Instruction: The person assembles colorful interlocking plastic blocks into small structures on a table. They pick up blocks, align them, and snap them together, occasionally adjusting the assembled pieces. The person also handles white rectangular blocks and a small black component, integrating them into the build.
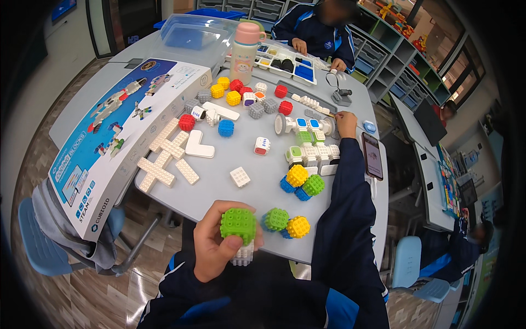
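Observation:
My left hand [211, 238] is wrapped round a studded green block [238, 223] with a white block [243, 255] below it, held over the table's near edge. My right hand [346, 125] reaches far across to the table's right side, its fingers drawn together by a grey tray; whatever they hold is hidden. Just left of that hand lies a white block assembly with wheels [307, 127], and a second white assembly [312, 155] sits nearer me. Two clusters of green, yellow and blue blocks [302, 182], [287, 223] stand close to my right sleeve.
A large printed box [129, 118] lies along the left, beside white studded plates [163, 159]. Loose red, yellow, grey and white cubes [255, 111] cover the middle. Behind them stand a pink-capped bottle [245, 52] and a parts tray [287, 66]. A phone [372, 156] lies right; another person sits opposite.

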Demonstrator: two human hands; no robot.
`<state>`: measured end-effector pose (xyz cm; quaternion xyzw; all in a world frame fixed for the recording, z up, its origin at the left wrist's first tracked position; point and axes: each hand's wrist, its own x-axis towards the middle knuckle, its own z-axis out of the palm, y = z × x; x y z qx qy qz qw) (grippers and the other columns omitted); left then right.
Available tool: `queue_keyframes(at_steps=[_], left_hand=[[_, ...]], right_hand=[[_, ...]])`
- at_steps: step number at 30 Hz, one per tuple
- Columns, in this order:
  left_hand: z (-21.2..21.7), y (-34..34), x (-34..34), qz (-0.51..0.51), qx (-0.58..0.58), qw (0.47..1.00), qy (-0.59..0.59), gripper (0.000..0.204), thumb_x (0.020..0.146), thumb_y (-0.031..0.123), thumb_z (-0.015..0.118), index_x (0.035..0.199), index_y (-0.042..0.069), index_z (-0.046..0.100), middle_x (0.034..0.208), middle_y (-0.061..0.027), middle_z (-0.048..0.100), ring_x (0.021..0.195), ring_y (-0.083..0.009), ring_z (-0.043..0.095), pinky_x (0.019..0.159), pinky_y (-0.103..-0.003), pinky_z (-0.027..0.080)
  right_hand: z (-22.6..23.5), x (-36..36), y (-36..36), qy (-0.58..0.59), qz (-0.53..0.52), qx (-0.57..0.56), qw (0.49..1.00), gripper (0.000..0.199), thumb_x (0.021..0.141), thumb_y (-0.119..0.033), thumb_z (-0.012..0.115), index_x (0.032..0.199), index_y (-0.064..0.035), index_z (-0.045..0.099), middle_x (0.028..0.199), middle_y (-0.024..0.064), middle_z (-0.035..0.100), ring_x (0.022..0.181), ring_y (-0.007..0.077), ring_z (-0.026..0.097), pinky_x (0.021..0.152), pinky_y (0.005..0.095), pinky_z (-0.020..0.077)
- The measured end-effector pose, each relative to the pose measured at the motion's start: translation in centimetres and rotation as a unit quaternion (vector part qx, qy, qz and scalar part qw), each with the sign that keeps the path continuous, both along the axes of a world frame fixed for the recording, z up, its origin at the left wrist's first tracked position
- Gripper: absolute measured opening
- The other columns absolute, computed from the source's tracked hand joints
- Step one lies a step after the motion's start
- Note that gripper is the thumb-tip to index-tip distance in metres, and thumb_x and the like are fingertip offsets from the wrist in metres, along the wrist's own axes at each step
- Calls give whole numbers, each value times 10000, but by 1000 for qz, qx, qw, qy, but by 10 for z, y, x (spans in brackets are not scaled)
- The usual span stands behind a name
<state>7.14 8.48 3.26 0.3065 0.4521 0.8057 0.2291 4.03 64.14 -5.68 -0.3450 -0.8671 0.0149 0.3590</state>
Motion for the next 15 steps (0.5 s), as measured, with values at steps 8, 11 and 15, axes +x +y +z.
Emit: queue_keyframes(at_steps=[8, 11, 15], left_hand=[[-1, 0, 0, 0, -1, 1000, 0, 723, 877, 599, 639, 1115, -67, 492, 756, -167, 620, 619, -214, 642, 529, -304, 523], [-1, 1, -1, -5, 2, 1000, 4, 705, 886, 585, 634, 1123, -64, 492, 757, -164, 618, 619, -209, 638, 529, -301, 522], [-4, 7, -6, -23, 0, 1000, -7, 626, 944, 527, 578, 1145, -60, 493, 811, -160, 614, 667, -197, 633, 550, -291, 521]], right_hand=[[3, -7, -8, 23, 85, -42, 995, 207, 794, -82, 665, 976, -51, 758, 850, 171, 729, 803, 296, 716, 777, 372, 550], [9, -4, -15, 26, 57, -47, 997, 211, 802, -102, 676, 991, -56, 757, 860, 170, 731, 816, 286, 719, 777, 368, 550], [50, 2, -36, 31, 27, -55, 998, 206, 826, -174, 695, 989, -64, 758, 870, 166, 733, 822, 285, 721, 765, 372, 546]])
